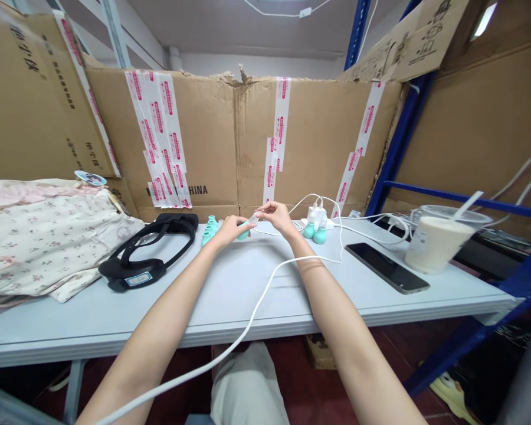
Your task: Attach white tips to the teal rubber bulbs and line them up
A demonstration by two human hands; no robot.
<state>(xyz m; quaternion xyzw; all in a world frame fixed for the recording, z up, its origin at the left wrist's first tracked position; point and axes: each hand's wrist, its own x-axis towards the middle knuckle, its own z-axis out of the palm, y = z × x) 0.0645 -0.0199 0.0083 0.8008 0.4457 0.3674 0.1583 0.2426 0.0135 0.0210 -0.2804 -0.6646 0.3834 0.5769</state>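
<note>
Near the back middle of the table, my left hand (231,230) is closed around a teal squeeze bulb (244,232), tilted with its neck up to the right. A small clear tip (253,218) sits at the bulb's neck, and my right hand (274,215) pinches it between the fingers. Whether the tip is seated or only touching I cannot tell. Just left of my left hand stand several teal bulbs (207,236), partly hidden by it. Two more teal bulbs with round bottoms (319,236) rest to the right of my right hand.
A white cable (265,295) loops across the front, over my arms. At left lie a black headset (133,265) and a floral cloth bag (48,236). A phone (387,267), a drink cup (436,242) and a white charger (317,216) are at right. Cardboard (203,136) walls the back.
</note>
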